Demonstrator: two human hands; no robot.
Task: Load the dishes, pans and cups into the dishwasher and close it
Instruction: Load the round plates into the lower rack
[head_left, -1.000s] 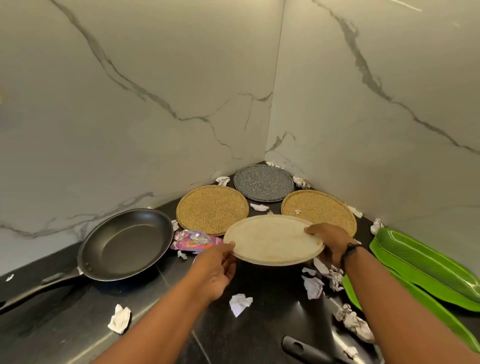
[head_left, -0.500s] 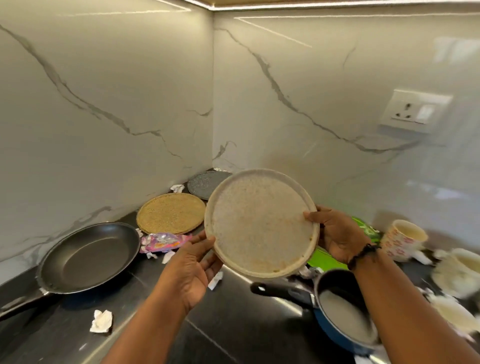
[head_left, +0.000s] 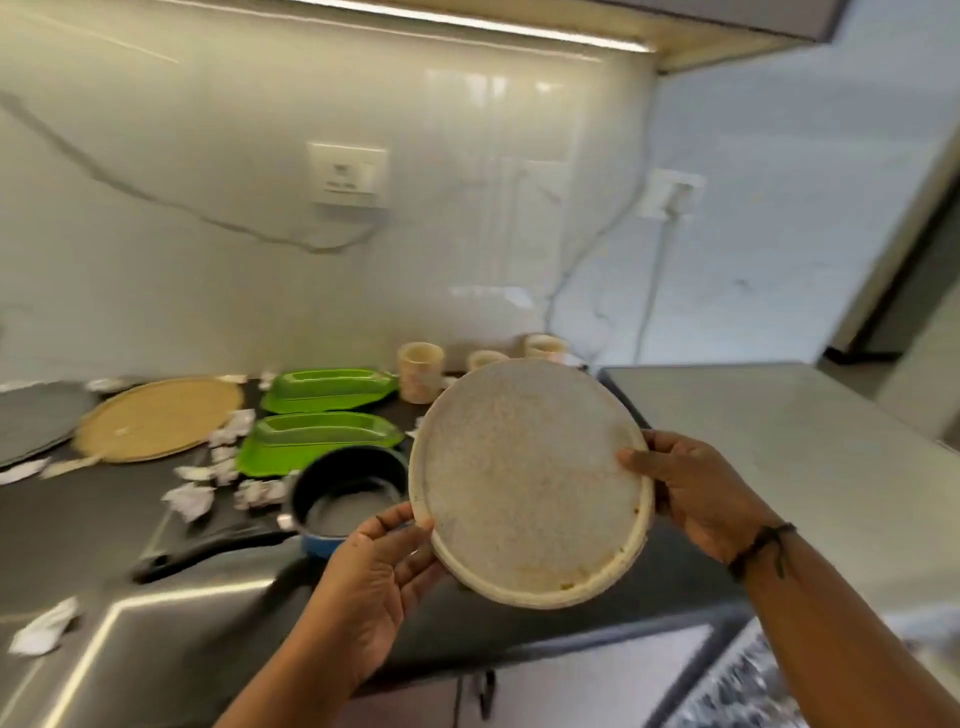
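Note:
A round off-white speckled plate (head_left: 524, 478) with food stains is held tilted, face toward me, above the black counter's front edge. My left hand (head_left: 379, 566) holds its lower left rim, thumb on the front. My right hand (head_left: 691, 493) grips its right rim. On the counter behind lie a blue saucepan (head_left: 348, 499) with a black handle, two green leaf-shaped dishes (head_left: 317, 441), a tan round plate (head_left: 156, 415), a grey plate (head_left: 31, 421) at far left and three patterned cups (head_left: 420, 371). The dishwasher's interior is not visible.
Crumpled paper scraps (head_left: 192, 499) litter the black counter (head_left: 93, 519). A steel surface (head_left: 779, 441) sits to the right. A blurred patterned edge (head_left: 737, 686) shows at the bottom right. Wall sockets and a white cable are on the backsplash.
The view has swung right along the counter, with the plate carried along in both hands. The frying pan and counter corner have left the view; the steel surface and cups came in.

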